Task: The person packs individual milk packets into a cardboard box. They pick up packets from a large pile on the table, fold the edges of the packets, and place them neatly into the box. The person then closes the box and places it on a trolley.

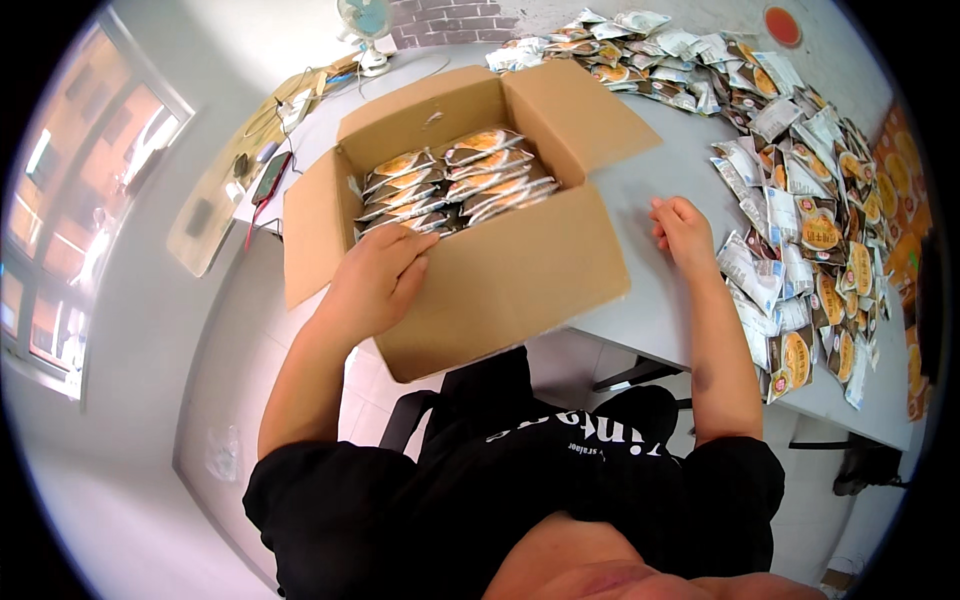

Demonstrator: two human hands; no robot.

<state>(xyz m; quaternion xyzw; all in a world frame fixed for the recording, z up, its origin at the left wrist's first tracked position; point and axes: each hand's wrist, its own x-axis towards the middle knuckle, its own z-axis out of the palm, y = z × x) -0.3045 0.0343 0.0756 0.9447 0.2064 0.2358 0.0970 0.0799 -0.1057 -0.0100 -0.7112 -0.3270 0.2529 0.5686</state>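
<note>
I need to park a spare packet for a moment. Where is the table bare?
Bare table lies between the cardboard box and the loose packets, around the right hand. The right edge and far corner are crowded.
</note>
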